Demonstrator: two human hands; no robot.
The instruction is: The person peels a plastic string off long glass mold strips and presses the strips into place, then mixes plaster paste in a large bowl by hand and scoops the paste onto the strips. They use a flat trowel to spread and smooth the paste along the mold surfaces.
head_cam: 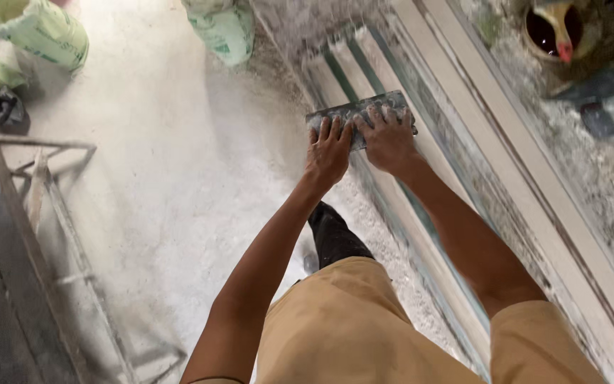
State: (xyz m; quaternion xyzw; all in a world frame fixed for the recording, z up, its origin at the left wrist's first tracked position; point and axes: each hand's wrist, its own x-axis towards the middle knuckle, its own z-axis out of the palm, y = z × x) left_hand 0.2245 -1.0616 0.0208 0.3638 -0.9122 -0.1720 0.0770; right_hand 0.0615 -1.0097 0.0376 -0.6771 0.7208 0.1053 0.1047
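While I look down from the head camera, both my hands press flat on a grey, dust-caked sanding block (359, 117) that lies across the long white moulded strips (421, 185) running away from me. My left hand (329, 151) covers the block's near left part, fingers (325, 131) spread and laid over its top rather than curled round it; my right hand (388, 139) sits just beside it, touching, with its fingers (385, 114) reaching over the block's far edge. Neither hand is closed into a fist; whether the thumbs hook under the block I cannot tell.

Below my arms I see my tan clothing (349, 327) and a dark boot (334, 235) on the floor (165, 163), which is thick with white dust. Green and white sacks (40, 32) lie at the top left, another sack (225, 28) near the strips' far end. A rough metal frame (51, 206) stands to my left, and a round pot of dark liquid (552, 32) sits at the top right.
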